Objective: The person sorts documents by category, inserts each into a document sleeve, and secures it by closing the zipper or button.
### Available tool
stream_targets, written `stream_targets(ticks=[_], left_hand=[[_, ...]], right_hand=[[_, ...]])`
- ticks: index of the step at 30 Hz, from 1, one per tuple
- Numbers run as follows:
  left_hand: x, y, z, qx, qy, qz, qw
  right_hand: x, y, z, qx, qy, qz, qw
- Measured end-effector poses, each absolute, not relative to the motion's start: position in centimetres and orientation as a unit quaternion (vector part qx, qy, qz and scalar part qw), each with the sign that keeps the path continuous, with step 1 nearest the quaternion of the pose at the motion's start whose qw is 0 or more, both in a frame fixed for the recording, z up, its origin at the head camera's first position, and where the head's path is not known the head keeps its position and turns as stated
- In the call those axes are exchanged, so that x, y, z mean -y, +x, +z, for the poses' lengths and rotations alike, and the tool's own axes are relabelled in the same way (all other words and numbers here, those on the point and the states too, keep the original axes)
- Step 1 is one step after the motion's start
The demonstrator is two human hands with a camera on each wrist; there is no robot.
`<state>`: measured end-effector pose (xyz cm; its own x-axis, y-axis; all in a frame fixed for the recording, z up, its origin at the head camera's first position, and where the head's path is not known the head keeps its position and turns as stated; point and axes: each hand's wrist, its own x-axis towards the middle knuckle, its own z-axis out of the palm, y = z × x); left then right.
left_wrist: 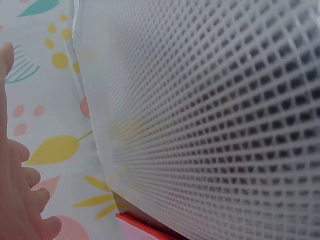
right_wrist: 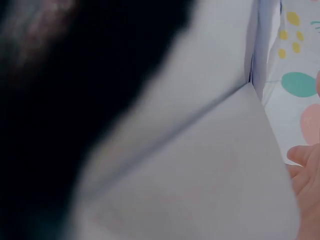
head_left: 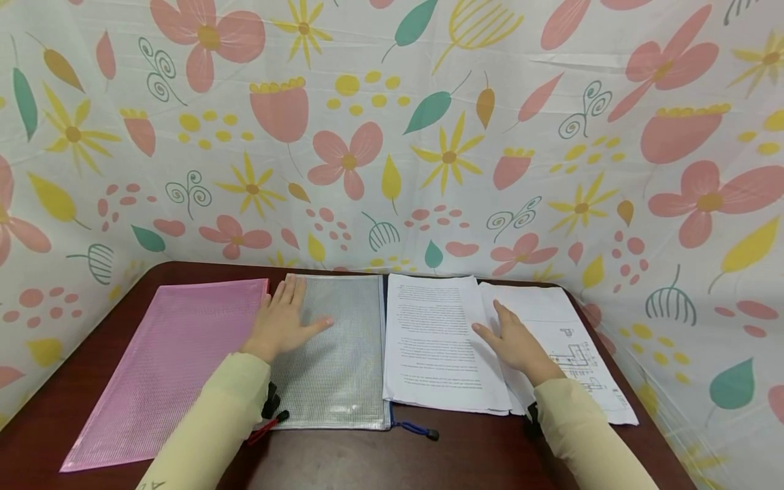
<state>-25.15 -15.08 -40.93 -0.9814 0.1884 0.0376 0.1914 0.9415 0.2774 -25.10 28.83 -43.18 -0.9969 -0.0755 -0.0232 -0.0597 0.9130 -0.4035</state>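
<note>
I watched from far away and saw two hands above the table (head_left: pixel 343 463), holding nothing. The left hand (head_left: pixel 284 320) had its fingers stretched out over the gray bag (head_left: pixel 343 361), near the pink bag (head_left: pixel 184 354). The right hand (head_left: pixel 514 344) had its fingers loose too, over the papers, and I could not tell if either hand touched anything. The word pile (head_left: pixel 429 347) and the drawing pile (head_left: pixel 545 306) lay side by side. I thought a push there could mix them up, since I saw no clip. A sleeve could drag the drawing pile off the right edge. The blue zip tag (head_left: pixel 416 430) lay by the word pile's corner, so it could snag a sheet.
</note>
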Motion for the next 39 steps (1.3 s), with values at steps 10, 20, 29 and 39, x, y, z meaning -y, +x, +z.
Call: stream_targets(ticks=[10, 20, 29, 39], left_hand=[[14.2, -25.1, -41.3, 0.984, -0.092, -0.153, -0.009], [12.8, -25.2, -41.4, 0.983, -0.086, -0.158, -0.026], [11.7, -25.2, -41.6, 0.985, -0.083, -0.145, -0.038], [10.5, -25.0, -42.0, 0.985, -0.089, -0.138, -0.046]], right_hand=[[-28.7, -25.2, -43.4, -0.975, -0.022, -0.217, 0.043], [-28.2, -25.5, -43.2, -0.972, -0.023, -0.222, 0.067], [-27.9, -25.5, -43.0, -0.970, -0.022, -0.225, 0.085], [-27.4, -25.2, -42.5, -0.970, -0.017, -0.224, 0.089]])
